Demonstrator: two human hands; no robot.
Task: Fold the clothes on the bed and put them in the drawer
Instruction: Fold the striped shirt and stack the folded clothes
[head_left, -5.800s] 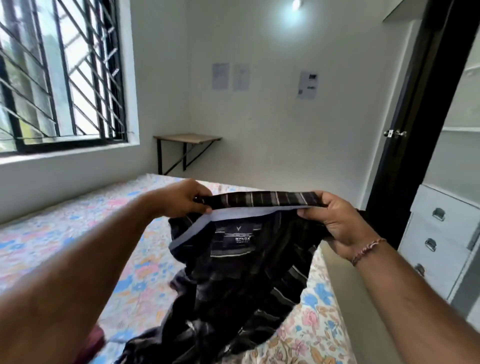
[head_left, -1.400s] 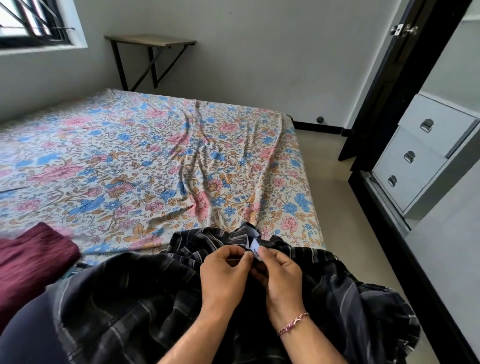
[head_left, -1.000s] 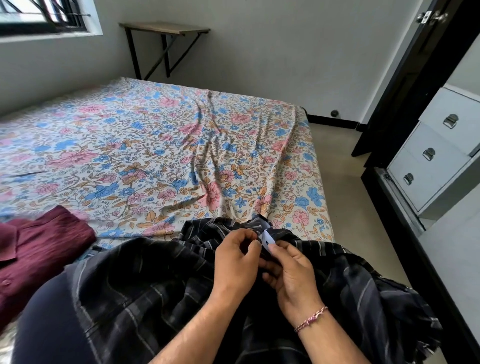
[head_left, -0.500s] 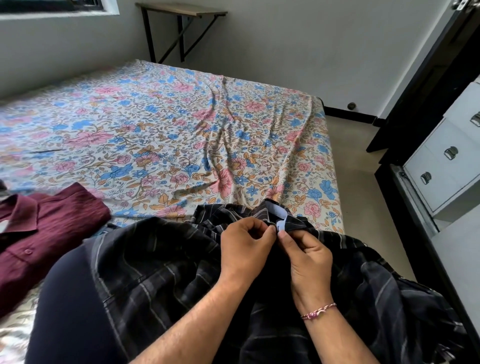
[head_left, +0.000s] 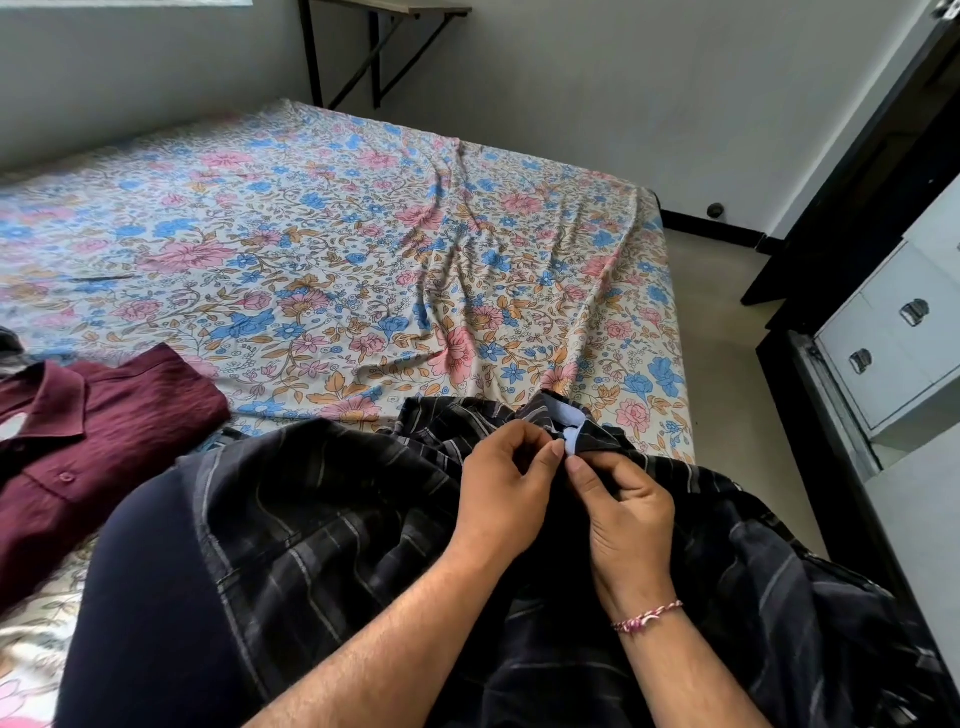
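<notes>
Pinching the striped shirt (head_left: 322, 519) collar, pointing away: left fingers (head_left: 540, 447), right fingers (head_left: 582, 470).

A: What stands at the far wall (head_left: 597, 78)?
B: A small table (head_left: 410, 6), wooden top on black legs (head_left: 314, 52), in the corner. The wall is plain pale grey, with black skirting (head_left: 711, 228) along its foot and a small dark knob (head_left: 715, 210) just above that.
A: And the floor (head_left: 727, 322)?
B: Pale beige, running between the bed (head_left: 260, 208) and the right side.
A: The bed?
B: Covered by a floral sheet (head_left: 457, 234), pink, blue and orange, wrinkled down the middle.
A: On the right?
B: A black frame (head_left: 878, 156), then white drawers (head_left: 883, 374) with metal handles (head_left: 913, 313). Daylight falls evenly.
</notes>
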